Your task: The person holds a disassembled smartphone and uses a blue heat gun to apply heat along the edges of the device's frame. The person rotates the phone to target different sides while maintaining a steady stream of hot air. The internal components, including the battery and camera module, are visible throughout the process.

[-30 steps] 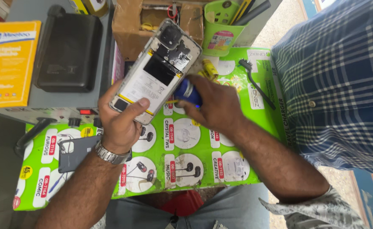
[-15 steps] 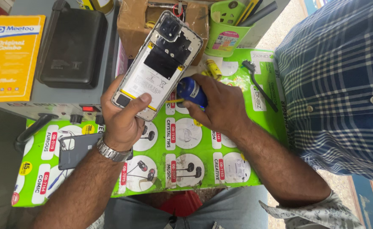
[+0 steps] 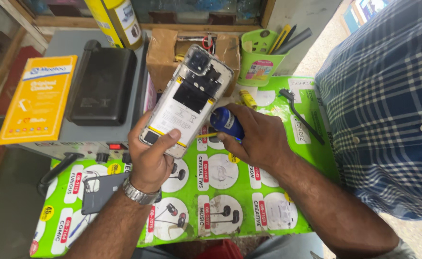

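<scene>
Silver-framed, the opened smartphone with its back cover off point(image 3: 187, 103) sits tilted in your left hand point(image 3: 151, 156), fingers wrapped around its lower end above the green printed mat point(image 3: 268, 220). Your right hand point(image 3: 259, 139) closes around a blue-handled tool point(image 3: 226, 122); its tip is hidden behind the phone, so contact is unclear.

Bare green mat point(image 3: 230, 211) lies open near, below both hands. Far, a cardboard box point(image 3: 165, 60) and green pen cup point(image 3: 259, 67) block passage; the black case point(image 3: 103, 86) walls the left.
</scene>
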